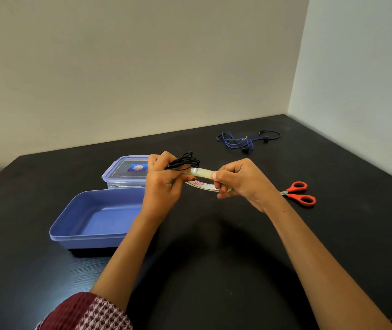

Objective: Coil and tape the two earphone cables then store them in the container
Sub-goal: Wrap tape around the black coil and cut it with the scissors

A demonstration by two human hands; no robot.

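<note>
My left hand (163, 179) grips a coiled black earphone cable (186, 161) above the table, the loops sticking out to the right of my fist. My right hand (240, 182) holds a roll of clear tape (201, 173) beside it, and the roll's left side touches my left fingers. A blue earphone cable (242, 140) lies loose and uncoiled at the far right of the table. The open blue container (71, 225) sits at the left, with nothing inside it.
The container's clear lid (123, 167) with a blue rim and label lies behind the container. Orange-handled scissors (299, 194) lie to the right of my right hand. The black table (214, 258) meets walls at the back and right.
</note>
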